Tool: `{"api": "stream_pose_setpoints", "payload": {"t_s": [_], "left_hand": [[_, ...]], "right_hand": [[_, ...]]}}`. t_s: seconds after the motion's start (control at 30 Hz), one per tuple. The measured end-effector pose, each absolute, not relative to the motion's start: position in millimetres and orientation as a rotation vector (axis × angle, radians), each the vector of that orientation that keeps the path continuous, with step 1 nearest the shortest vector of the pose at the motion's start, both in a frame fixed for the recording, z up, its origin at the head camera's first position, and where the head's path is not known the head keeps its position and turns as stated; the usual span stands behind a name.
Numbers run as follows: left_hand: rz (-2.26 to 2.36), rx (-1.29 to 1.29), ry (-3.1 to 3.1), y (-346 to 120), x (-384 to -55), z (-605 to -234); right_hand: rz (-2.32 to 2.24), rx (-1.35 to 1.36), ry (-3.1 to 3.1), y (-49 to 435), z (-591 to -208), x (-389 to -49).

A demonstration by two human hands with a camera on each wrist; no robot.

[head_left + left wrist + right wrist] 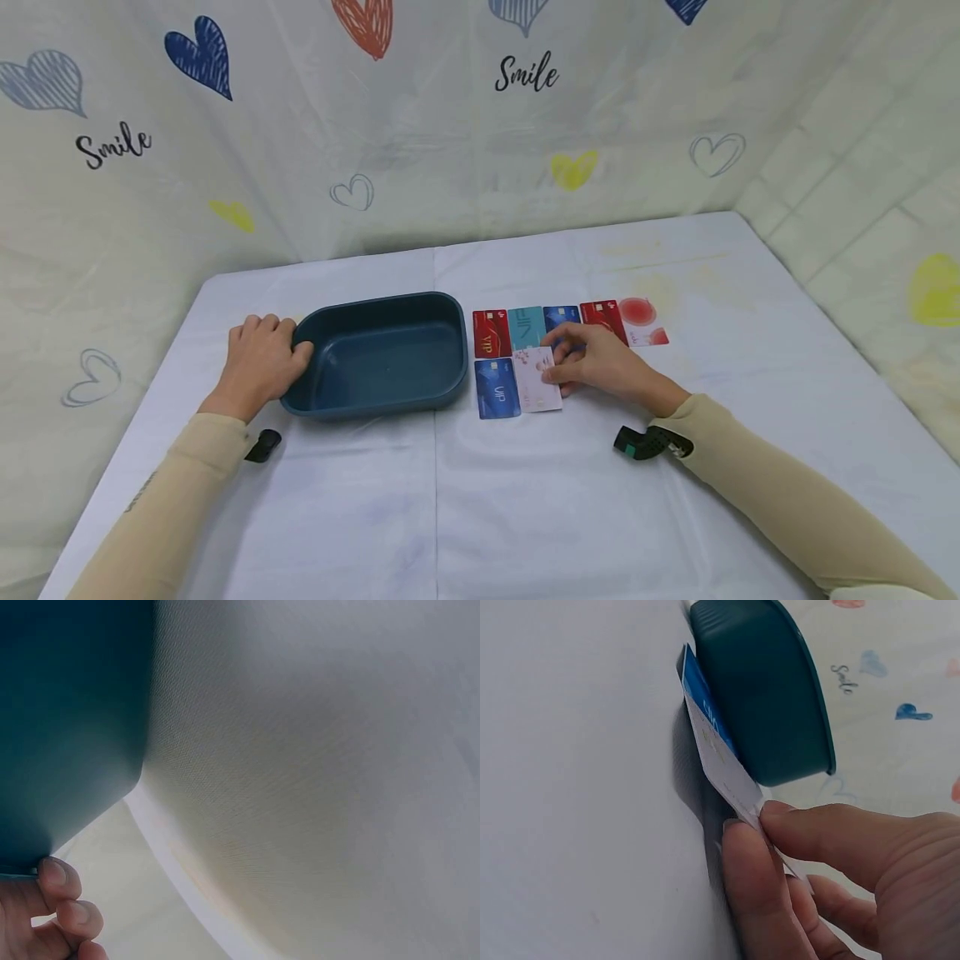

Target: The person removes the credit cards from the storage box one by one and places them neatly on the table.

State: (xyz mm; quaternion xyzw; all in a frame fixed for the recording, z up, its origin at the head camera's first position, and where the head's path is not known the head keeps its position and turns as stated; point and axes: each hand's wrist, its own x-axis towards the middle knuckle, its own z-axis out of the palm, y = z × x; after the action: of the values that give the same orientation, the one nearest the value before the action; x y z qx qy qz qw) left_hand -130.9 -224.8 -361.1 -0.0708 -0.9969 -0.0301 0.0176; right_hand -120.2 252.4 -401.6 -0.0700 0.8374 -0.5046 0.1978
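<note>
My left hand [257, 364] grips the left end of a dark teal plastic basin [375, 402], thumb over the rim and fingers outside. In the left wrist view its curled fingertips [58, 877] show at the basin's edge. With thumb and fingers, my right hand [603, 360] pinches a white card with pink flowers [536, 382] by its right edge. This card lies right beside a blue VIP card [497, 389]. In the right wrist view the floral card [724, 765] slants close over the white cloth.
Behind the floral card runs a row: a red VIP card [491, 333], a teal card [527, 327], a blue card [561, 316], another red card [600, 313] and a white card with red circles [640, 315]. A curtain with hearts [465, 167] hangs behind the white-covered table [525, 500].
</note>
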Motion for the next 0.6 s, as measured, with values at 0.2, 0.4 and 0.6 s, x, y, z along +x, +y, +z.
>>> {"api": "stream_pose_setpoints", "payload": {"t_s": [0.2,0.4,0.6], "left_hand": [[-0.096,-0.208,-3.103,-225.2,-129.4,-361.6],[-0.101,-0.212,-3.109,-225.3,-129.2,-364.8],[-0.108,-0.215,-3.099,-226.1,-129.8,-367.1]], "right_hand": [[-1.309,-0.190,2.410,250.8,-399.2,-118.2],[-1.224,-0.181,2.467,250.4,-397.8,-115.8],[-1.154,-0.232,2.530,249.3,-398.9,-113.2]]}}
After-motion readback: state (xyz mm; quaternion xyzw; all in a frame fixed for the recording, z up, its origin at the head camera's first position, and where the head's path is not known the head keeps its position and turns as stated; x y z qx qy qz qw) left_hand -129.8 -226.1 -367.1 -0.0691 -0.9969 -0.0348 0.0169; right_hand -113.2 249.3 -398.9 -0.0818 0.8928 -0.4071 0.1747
